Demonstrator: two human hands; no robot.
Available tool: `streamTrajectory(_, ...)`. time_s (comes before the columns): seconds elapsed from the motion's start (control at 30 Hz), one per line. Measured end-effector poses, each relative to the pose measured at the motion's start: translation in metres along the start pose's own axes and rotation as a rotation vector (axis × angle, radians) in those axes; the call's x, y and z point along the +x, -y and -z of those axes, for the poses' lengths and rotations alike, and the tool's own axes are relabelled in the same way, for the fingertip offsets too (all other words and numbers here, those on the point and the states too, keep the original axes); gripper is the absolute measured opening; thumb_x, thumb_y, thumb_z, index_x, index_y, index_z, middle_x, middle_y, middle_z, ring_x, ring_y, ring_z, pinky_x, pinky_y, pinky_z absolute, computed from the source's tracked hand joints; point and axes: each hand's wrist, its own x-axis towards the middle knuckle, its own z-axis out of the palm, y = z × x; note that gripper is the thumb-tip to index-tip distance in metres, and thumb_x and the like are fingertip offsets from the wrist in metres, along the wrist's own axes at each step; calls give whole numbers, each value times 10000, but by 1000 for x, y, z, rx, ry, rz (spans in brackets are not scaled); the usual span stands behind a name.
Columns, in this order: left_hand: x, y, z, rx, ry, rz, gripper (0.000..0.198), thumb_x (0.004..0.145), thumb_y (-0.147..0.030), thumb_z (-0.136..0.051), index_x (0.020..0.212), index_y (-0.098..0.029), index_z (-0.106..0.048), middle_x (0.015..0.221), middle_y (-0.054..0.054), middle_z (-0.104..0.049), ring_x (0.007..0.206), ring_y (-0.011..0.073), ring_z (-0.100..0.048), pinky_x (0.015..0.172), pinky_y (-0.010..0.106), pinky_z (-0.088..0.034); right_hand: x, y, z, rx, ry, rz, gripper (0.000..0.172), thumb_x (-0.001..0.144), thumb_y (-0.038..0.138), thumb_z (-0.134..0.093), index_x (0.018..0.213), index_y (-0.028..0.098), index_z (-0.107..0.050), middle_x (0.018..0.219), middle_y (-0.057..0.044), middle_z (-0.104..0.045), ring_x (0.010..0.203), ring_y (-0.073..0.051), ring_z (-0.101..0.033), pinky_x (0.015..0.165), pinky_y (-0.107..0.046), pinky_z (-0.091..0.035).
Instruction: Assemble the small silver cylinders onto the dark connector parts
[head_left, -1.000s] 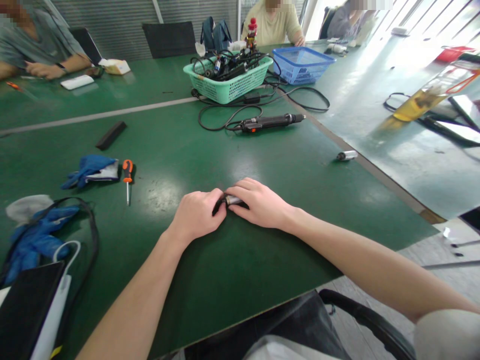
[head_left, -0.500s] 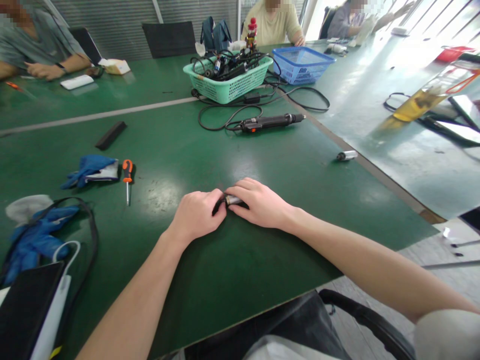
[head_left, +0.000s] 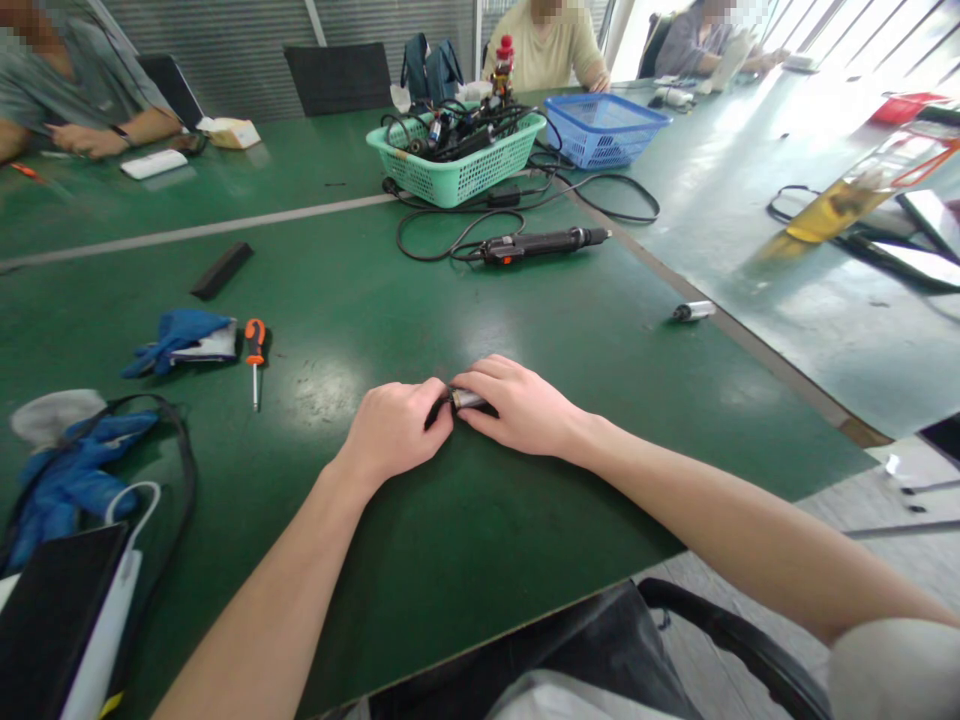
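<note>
My left hand [head_left: 395, 430] and my right hand [head_left: 517, 407] meet on the green table [head_left: 480, 520], both closed round a small cylinder [head_left: 466, 400] with a silver middle and dark ends. Only a short piece of it shows between my fingers. The cylinder rests low, at or just above the tabletop. An orange-handled screwdriver [head_left: 255, 356] lies to the left of my hands, and an electric screwdriver [head_left: 541, 243] with a black cable lies further back.
A second small silver cylinder [head_left: 694, 311] lies at the right. Blue gloves [head_left: 182, 338] and a black strap [head_left: 176, 450] are at the left. A green basket [head_left: 459, 150] of parts and a blue basket [head_left: 604, 125] stand at the back. Other people sit along the far side.
</note>
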Motion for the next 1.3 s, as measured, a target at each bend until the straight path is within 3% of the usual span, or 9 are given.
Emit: streamTrajectory(1.3, 0, 2, -2, -17, 6, 20, 240, 954, -337, -436, 888, -209, -629, 730, 30, -679, 646, 190, -614, 589, 307, -330, -1, -2, 1, -1, 2, -37, 268, 938, 266, -576, 1176, 155, -630, 1077, -116, -660, 1021, -254, -591, 930, -401, -502)
